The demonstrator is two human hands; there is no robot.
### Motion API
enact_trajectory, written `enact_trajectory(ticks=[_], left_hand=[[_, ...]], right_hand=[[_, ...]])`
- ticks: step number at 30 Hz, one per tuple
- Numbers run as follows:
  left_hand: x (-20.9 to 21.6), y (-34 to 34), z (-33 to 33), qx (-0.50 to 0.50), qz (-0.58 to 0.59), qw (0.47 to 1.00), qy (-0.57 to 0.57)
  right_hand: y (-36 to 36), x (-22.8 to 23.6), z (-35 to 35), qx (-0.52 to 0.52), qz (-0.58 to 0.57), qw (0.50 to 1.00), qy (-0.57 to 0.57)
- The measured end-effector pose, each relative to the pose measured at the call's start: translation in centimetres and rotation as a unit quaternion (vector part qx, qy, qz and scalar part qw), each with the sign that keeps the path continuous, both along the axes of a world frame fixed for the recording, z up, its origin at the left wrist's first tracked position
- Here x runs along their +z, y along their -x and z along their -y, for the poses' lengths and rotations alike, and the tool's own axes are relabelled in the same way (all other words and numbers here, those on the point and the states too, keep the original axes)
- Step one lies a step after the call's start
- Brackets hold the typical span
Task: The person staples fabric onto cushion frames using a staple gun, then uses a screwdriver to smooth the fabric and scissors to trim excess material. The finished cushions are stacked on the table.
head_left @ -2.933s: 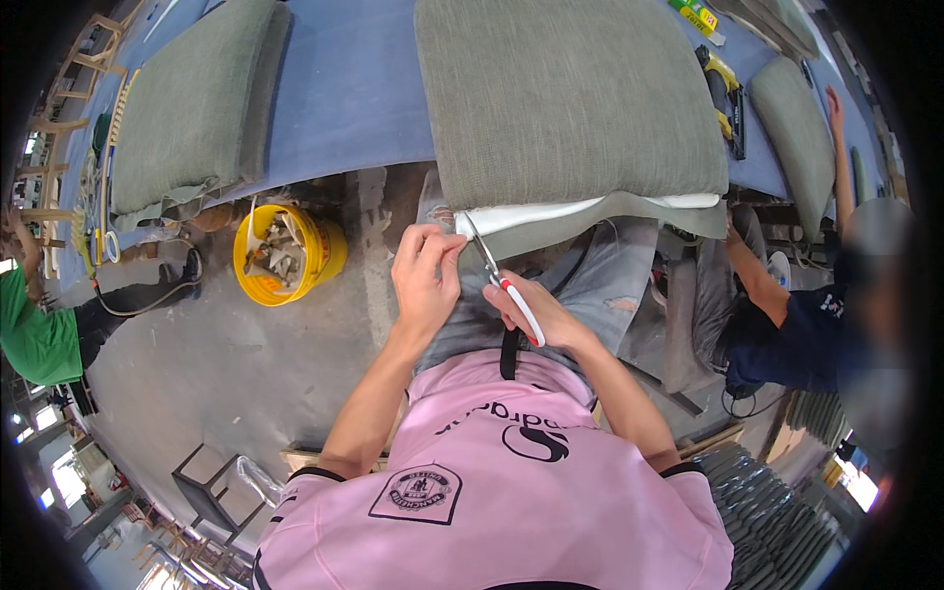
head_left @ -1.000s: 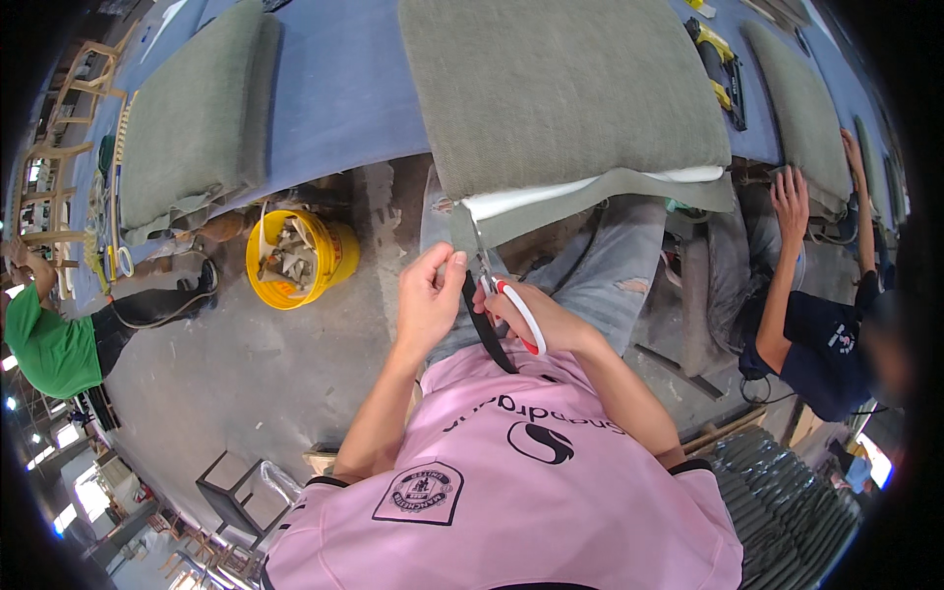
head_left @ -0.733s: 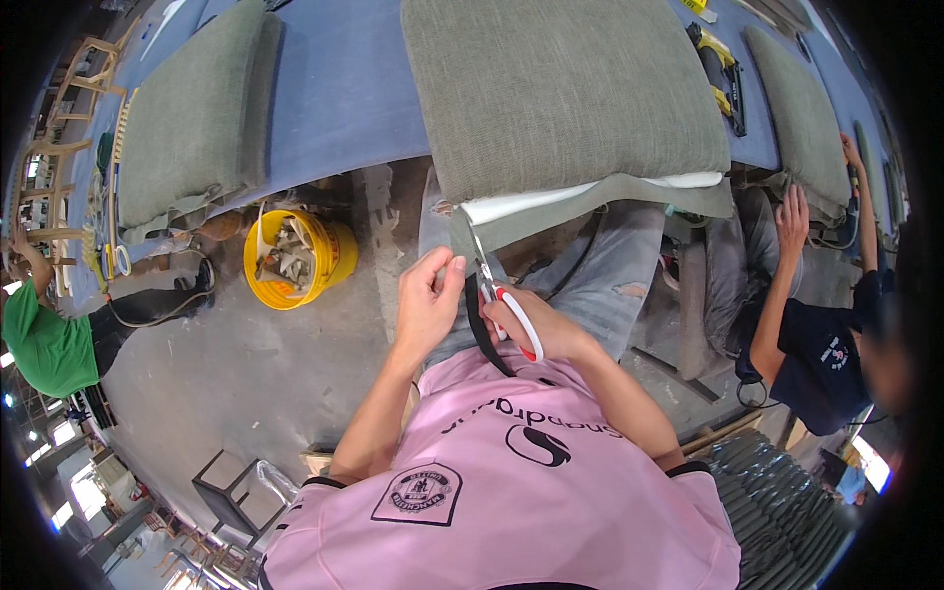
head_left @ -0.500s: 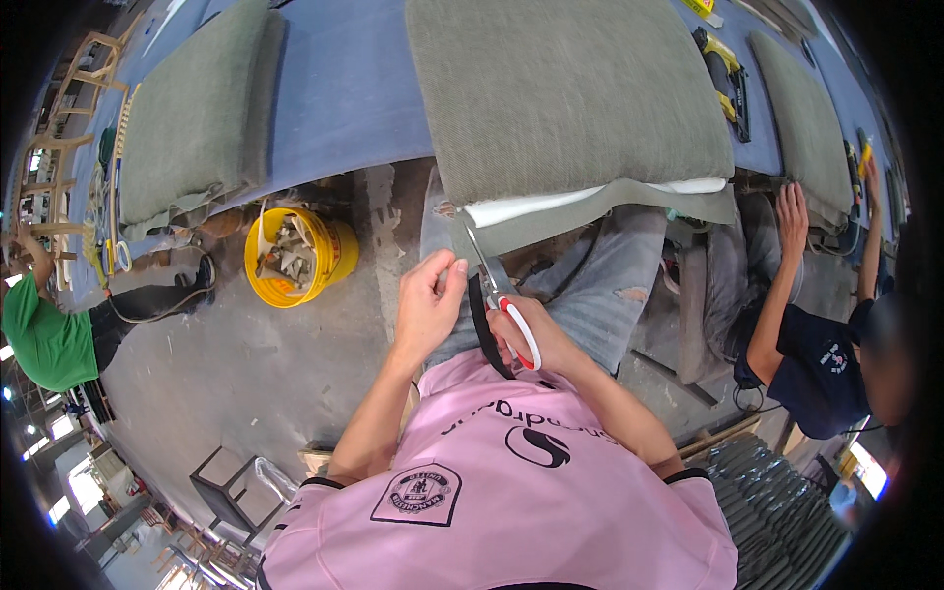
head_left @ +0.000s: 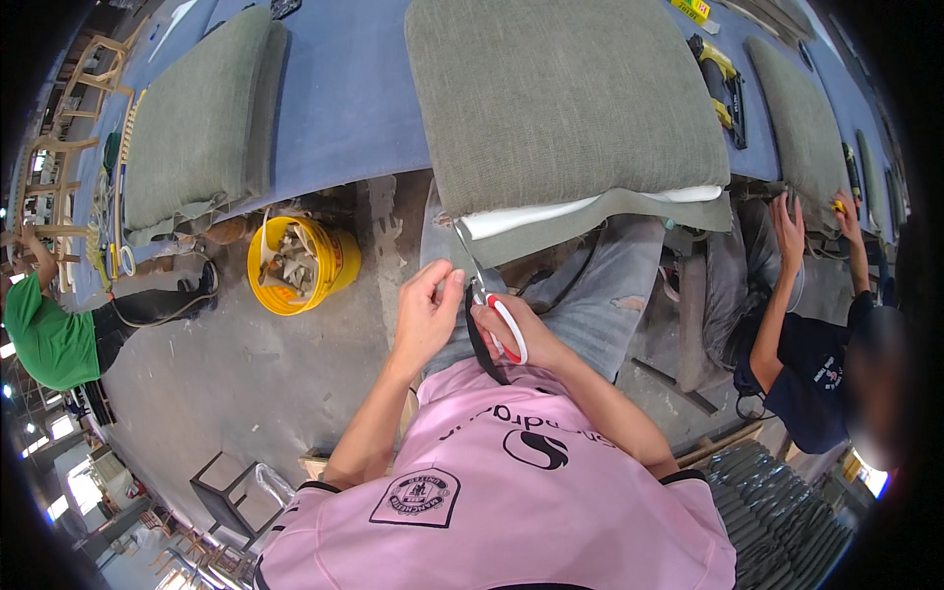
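Observation:
In my right hand [head_left: 511,329] is a pair of scissors [head_left: 507,320] with red and white handles. Its blades point away from me, their tips by the near left corner of a grey-green upholstered cushion [head_left: 570,98]. White padding [head_left: 551,213] shows along that cushion's near edge, above a loose fabric flap [head_left: 565,232]. Just left of the blades, my left hand [head_left: 428,307] is closed, thumb against fingers; anything pinched there is too small to make out. A black strap [head_left: 479,339] runs between my hands toward my waist.
The cushion lies on a blue-covered table [head_left: 344,98], between a left cushion [head_left: 202,118] and a right cushion [head_left: 796,118]. A yellow-black staple gun [head_left: 723,88] lies beside it. Below stands a yellow bucket of scraps [head_left: 334,261]. Co-workers in green [head_left: 49,334] and navy [head_left: 806,379] flank me.
My right hand and the scissors have shifted slightly left, closer to my left hand. The co-worker on the right has drawn the hand holding a yellow item closer.

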State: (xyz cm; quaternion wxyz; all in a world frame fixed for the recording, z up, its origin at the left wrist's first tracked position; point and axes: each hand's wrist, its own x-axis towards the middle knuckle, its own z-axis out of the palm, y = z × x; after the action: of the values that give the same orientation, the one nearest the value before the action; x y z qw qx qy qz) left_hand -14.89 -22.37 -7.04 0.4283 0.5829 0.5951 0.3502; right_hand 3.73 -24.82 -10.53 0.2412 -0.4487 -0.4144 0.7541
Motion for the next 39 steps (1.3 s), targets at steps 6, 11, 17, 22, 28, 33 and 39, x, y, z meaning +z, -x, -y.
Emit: enact_trajectory(ticks=[6, 11, 17, 22, 28, 33, 39], left_hand=[[-0.7, -0.2, 0.7, 0.026, -0.006, 0.999, -0.02], [-5.3, 6.5, 2.7, 0.139, -0.045, 0.985, 0.092], [-15.2, 30.2, -0.2, 0.474, 0.304, 0.794, 0.23], [-18.9, 33.5, 0.2, 0.521, 0.086, 0.806, 0.268], [-5.3, 4.0, -2.2, -0.042, 0.373, 0.908, 0.186], [-1.7, 2.4, -8.1, -0.05, 0.602, 0.78, 0.163], [8.4, 6.3, -14.5, 0.153, 0.413, 0.881, -0.173]], right_hand=[[-0.3, 0.8, -0.6, -0.011, 0.042, 0.999, 0.008], [-3.4, 2.5, 0.5, 0.044, 0.101, 0.994, 0.01], [-6.0, 0.9, 1.3, -0.037, 0.135, 0.99, 0.013], [-8.8, 2.1, 1.6, -0.039, 0.154, 0.987, -0.011], [-9.4, 3.9, 3.2, -0.118, 0.188, 0.959, -0.174], [-10.0, 5.0, 3.3, -0.168, 0.194, 0.95, -0.178], [-12.2, 5.0, 6.0, -0.337, 0.062, 0.937, -0.07]])
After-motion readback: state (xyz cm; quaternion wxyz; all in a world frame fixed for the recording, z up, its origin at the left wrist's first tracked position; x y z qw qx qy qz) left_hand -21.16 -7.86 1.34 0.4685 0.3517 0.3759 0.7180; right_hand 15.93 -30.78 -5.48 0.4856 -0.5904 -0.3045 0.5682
